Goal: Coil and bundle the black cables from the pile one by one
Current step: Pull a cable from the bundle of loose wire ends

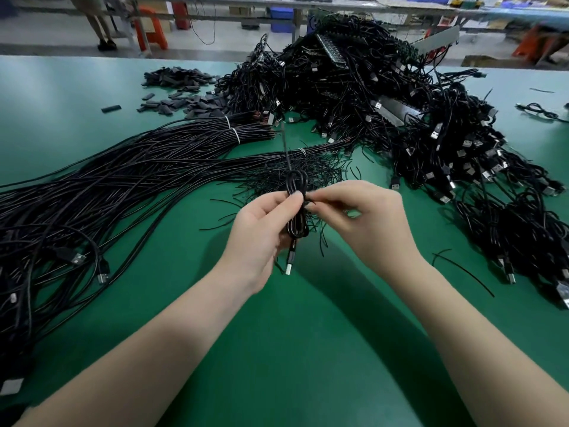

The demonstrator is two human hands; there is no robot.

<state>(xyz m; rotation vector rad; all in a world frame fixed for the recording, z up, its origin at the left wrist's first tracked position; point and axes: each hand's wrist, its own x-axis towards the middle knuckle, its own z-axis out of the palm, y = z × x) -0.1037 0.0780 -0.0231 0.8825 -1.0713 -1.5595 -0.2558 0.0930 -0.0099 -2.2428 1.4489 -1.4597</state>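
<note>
Both bare forearms reach forward from the lower corners and converge at mid-frame; the left hand (261, 232) is held palm inward, fingers curled round the middle of a coiled black cable (297, 208), thumb pressed against its upper loops; the right hand (360, 220) is turned back up, wrist slightly bent, its fingertips (311, 202) drawn together at the coil beside the left thumb, apparently pinching a thin strand there, though blur hides it.
</note>
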